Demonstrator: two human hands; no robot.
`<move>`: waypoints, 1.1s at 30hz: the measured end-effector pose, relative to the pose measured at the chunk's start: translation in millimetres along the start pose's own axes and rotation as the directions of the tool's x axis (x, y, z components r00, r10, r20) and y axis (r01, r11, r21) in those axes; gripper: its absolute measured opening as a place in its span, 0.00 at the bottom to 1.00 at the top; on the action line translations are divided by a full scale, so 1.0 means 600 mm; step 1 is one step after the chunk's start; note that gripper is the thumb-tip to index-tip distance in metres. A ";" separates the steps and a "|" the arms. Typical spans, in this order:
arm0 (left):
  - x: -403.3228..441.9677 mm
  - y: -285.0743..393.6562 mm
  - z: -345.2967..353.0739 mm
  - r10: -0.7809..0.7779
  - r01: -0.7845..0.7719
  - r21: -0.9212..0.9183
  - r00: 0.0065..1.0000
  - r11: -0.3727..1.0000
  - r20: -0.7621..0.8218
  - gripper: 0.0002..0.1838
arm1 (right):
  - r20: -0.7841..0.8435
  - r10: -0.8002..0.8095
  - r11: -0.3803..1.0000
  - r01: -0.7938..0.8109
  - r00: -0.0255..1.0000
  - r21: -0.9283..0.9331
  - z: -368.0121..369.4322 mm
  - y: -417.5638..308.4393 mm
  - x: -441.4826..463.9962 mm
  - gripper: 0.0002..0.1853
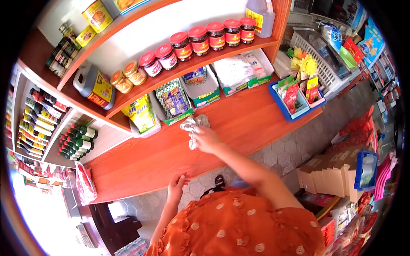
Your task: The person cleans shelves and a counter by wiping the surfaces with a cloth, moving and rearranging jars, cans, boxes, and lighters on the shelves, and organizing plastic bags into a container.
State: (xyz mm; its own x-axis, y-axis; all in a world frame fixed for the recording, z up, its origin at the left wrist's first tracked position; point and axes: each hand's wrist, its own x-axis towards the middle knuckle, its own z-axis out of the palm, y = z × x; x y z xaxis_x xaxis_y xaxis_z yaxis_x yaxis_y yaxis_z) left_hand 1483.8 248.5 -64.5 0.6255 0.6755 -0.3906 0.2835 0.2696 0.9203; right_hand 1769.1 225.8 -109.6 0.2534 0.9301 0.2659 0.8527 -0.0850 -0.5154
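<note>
My right hand [206, 138] is closed on a crumpled greyish-white cloth [190, 125], which touches the reddish wooden counter [243, 123]. Parts of the cloth stick out past the fingers on both sides. My left hand [177, 186] hangs by the counter's front edge with its fingers curled; whether anything is in them does not show. Just behind the cloth stands a green-and-white box [181, 116] with purple packets [174, 100]. To its left a white bin [147, 132] holds yellow bags [142, 113].
Red-lidded jars [198, 41] line the shelf [162, 76] above the counter. A blue tray [292, 117] of packets sits at the counter's right end. At the left end lies a red-and-white plastic package [86, 183]. Cardboard boxes [329, 170] stand to my right.
</note>
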 end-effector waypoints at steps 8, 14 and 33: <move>-0.043 0.021 0.004 -0.011 0.024 0.083 0.989 0.996 -0.147 0.14 | -0.118 0.032 0.989 -0.015 0.993 0.146 -0.023 0.177 0.022 0.17; -0.061 -0.025 -0.016 -0.102 0.112 0.037 0.970 0.993 -0.222 0.15 | -0.365 0.347 0.810 -0.472 0.864 -0.348 -0.220 0.394 -0.082 0.18; 0.223 0.042 0.219 -0.075 -0.028 0.225 0.897 0.974 0.436 0.16 | -0.053 0.123 0.990 -0.118 0.991 0.077 -0.142 0.121 -0.313 0.09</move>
State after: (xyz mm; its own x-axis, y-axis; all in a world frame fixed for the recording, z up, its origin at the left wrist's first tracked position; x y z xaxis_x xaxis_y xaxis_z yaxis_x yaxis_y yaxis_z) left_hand 1670.4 255.4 -96.9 0.8566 0.2860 -0.4295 0.4225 0.0893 0.9020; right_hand 1822.3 14.5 -127.7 0.3798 0.8925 0.2434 0.7790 -0.1667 -0.6044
